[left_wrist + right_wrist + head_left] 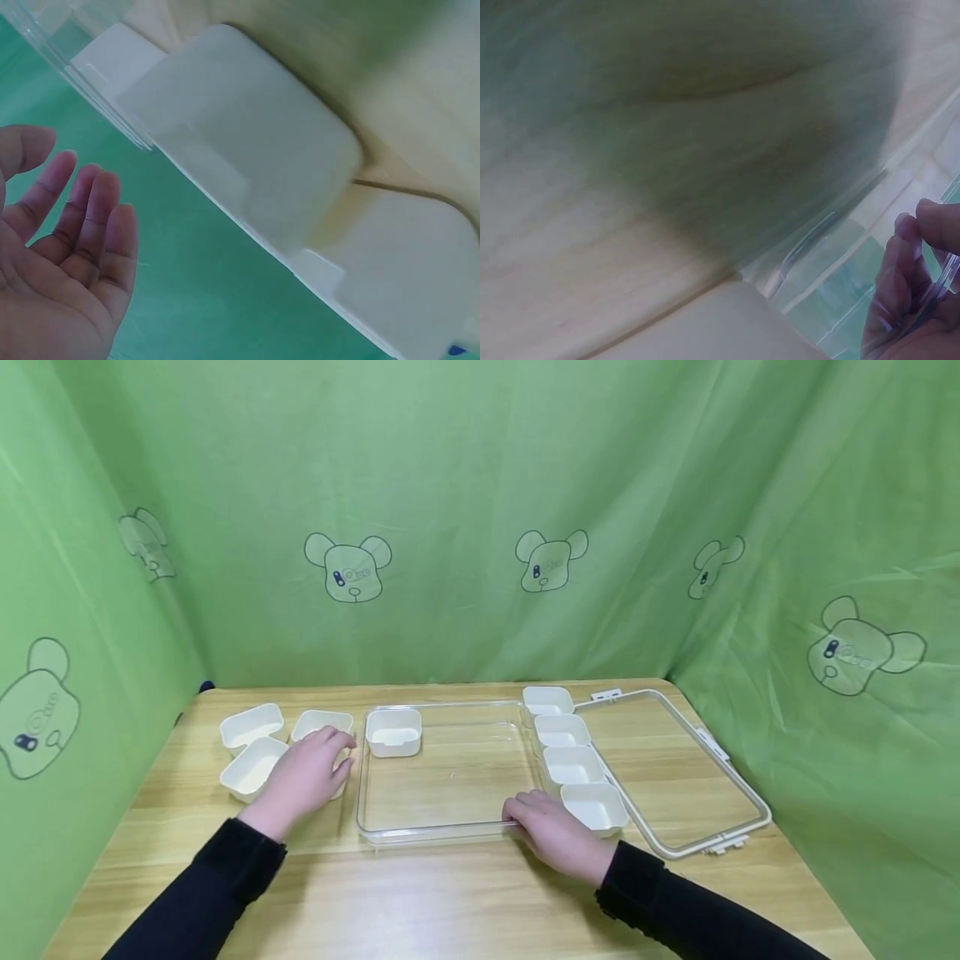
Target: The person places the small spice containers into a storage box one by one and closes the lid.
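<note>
My left hand (309, 770) hovers at the small white boxes on the left, its fingers loosely bent. In the left wrist view those fingers (96, 206) are apart from the white box (247, 135) beside them, with nothing between them. It partly hides one white box (322, 722) in the head view. Pinched at its front rim, near the right corner, a shallow clear plastic tray (435, 835) is held by my right hand (555, 833). One white box (393, 732) sits inside the tray's back left corner.
Two more white boxes (252, 727) stand at the far left. Along the tray's right side runs a column of several white boxes (573, 766). A rectangular lid or frame with clips (750, 793) lies right of them. Green curtains (450, 627) surround the wooden table (420, 902).
</note>
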`<action>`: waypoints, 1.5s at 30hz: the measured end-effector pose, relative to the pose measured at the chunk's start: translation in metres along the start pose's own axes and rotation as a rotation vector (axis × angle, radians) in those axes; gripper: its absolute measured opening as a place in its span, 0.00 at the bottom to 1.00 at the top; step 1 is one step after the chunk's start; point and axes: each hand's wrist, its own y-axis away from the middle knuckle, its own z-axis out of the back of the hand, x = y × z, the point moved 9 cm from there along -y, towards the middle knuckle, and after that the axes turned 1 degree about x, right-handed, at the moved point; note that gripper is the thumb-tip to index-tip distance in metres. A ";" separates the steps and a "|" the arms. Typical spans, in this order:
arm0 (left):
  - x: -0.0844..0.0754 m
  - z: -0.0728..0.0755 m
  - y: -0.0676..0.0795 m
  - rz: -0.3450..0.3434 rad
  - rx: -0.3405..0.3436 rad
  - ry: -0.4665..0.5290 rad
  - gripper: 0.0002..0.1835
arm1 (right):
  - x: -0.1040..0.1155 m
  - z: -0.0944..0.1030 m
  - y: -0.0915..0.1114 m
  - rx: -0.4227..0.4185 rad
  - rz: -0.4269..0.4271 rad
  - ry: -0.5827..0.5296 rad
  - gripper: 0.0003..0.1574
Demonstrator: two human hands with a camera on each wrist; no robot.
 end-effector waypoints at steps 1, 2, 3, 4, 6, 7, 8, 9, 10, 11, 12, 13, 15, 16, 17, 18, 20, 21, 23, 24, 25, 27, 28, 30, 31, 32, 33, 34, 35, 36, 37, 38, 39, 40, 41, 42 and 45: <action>0.002 0.001 0.002 0.002 0.001 -0.004 0.14 | 0.000 0.000 0.000 0.002 -0.001 -0.001 0.07; 0.004 0.001 0.005 0.006 0.005 -0.005 0.14 | 0.000 0.000 0.000 0.004 -0.001 -0.001 0.07; 0.006 0.001 0.007 0.011 0.010 -0.005 0.14 | 0.000 0.000 0.000 0.006 -0.003 -0.003 0.07; 0.009 0.001 0.010 0.014 0.013 -0.003 0.15 | 0.000 0.000 0.000 0.008 -0.004 -0.007 0.06; 0.014 0.001 0.014 0.022 0.018 0.004 0.15 | 0.000 0.000 -0.001 0.013 -0.008 -0.007 0.06; 0.016 0.001 0.016 0.025 0.020 0.006 0.15 | 0.001 -0.001 -0.002 0.014 -0.010 -0.004 0.06; 0.019 0.000 0.018 0.027 0.023 0.011 0.15 | 0.001 -0.001 -0.002 0.015 -0.010 -0.001 0.06; 0.021 0.000 0.020 0.030 0.027 0.015 0.15 | 0.001 -0.001 -0.002 0.016 -0.011 0.000 0.06; 0.023 -0.001 0.022 0.028 0.030 0.016 0.15 | 0.001 -0.001 -0.003 0.017 -0.011 0.002 0.06; 0.024 -0.001 0.023 0.023 0.035 0.017 0.15 | 0.001 -0.002 -0.003 0.017 -0.009 0.005 0.06; 0.025 -0.002 0.025 0.017 0.039 0.016 0.15 | 0.000 -0.002 -0.003 0.016 -0.009 0.005 0.06; 0.026 -0.002 0.026 0.011 0.046 0.016 0.15 | 0.000 -0.002 -0.003 0.015 -0.007 0.008 0.06; 0.027 -0.003 0.029 -0.002 0.059 0.010 0.15 | 0.000 -0.001 -0.003 0.007 0.000 0.012 0.06; 0.028 -0.004 0.030 -0.009 0.065 0.007 0.15 | 0.000 -0.001 -0.002 0.003 0.004 0.013 0.06; 0.028 -0.005 0.031 -0.013 0.072 0.003 0.15 | 0.001 0.000 -0.002 -0.002 0.008 0.013 0.06; 0.028 -0.006 0.032 -0.016 0.076 -0.001 0.16 | 0.001 0.000 -0.002 -0.006 0.011 0.014 0.06; 0.029 -0.008 0.033 -0.021 0.083 -0.009 0.16 | 0.001 0.001 -0.001 -0.008 0.013 0.014 0.06; 0.029 -0.009 0.034 -0.026 0.084 -0.011 0.16 | 0.001 0.001 -0.001 -0.005 0.011 0.013 0.06; 0.030 -0.011 0.035 -0.033 0.085 -0.017 0.16 | 0.001 0.001 -0.002 0.002 0.005 0.009 0.06; 0.030 -0.012 0.036 -0.037 0.085 -0.020 0.16 | 0.001 0.001 -0.002 0.006 0.001 0.008 0.06; 0.031 -0.013 0.036 -0.041 0.086 -0.024 0.16 | 0.000 0.001 -0.002 0.008 -0.001 0.007 0.06; 0.031 -0.015 0.037 -0.050 0.090 -0.027 0.15 | 0.000 0.000 -0.002 0.010 -0.003 0.007 0.06; 0.031 -0.016 0.038 -0.053 0.091 -0.032 0.15 | 0.000 0.000 -0.002 0.008 -0.002 0.007 0.05; 0.030 -0.017 0.038 -0.064 0.094 -0.039 0.14 | 0.000 0.000 -0.002 0.003 0.002 0.009 0.06; 0.029 -0.018 0.039 -0.074 0.094 -0.039 0.14 | -0.001 0.000 -0.001 0.000 0.005 0.011 0.06; 0.028 -0.018 0.039 -0.082 0.093 -0.039 0.13 | -0.001 0.000 -0.001 -0.003 0.007 0.012 0.06; 0.027 -0.017 0.039 -0.091 0.092 -0.040 0.12 | -0.001 0.000 -0.001 -0.006 0.009 0.013 0.06; 0.026 -0.017 0.039 -0.099 0.090 -0.041 0.12 | -0.001 0.000 -0.001 -0.009 0.011 0.013 0.06; 0.025 -0.017 0.040 -0.107 0.090 -0.041 0.11 | 0.000 0.000 -0.001 -0.011 0.013 0.012 0.06; 0.024 -0.017 0.040 -0.116 0.089 -0.040 0.11 | -0.001 0.000 -0.001 -0.013 0.013 0.011 0.06; 0.024 -0.017 0.040 -0.122 0.088 -0.039 0.11 | 0.000 0.001 -0.001 -0.013 0.013 0.011 0.06; 0.023 -0.017 0.040 -0.127 0.088 -0.038 0.11 | -0.001 0.001 -0.001 -0.012 0.012 0.010 0.06; 0.023 -0.017 0.040 -0.131 0.089 -0.035 0.11 | -0.001 0.001 -0.001 -0.011 0.010 0.011 0.06; 0.023 -0.018 0.040 -0.134 0.091 -0.032 0.11 | 0.000 0.001 -0.001 -0.009 0.008 0.010 0.06; 0.022 -0.018 0.040 -0.137 0.091 -0.030 0.12 | -0.001 0.001 -0.001 -0.006 0.005 0.011 0.06; 0.022 -0.018 0.040 -0.140 0.091 -0.027 0.12 | -0.001 0.001 -0.001 -0.003 0.001 0.011 0.06; 0.023 -0.020 0.041 -0.144 0.091 -0.025 0.11 | -0.002 0.000 0.000 0.008 -0.010 0.013 0.06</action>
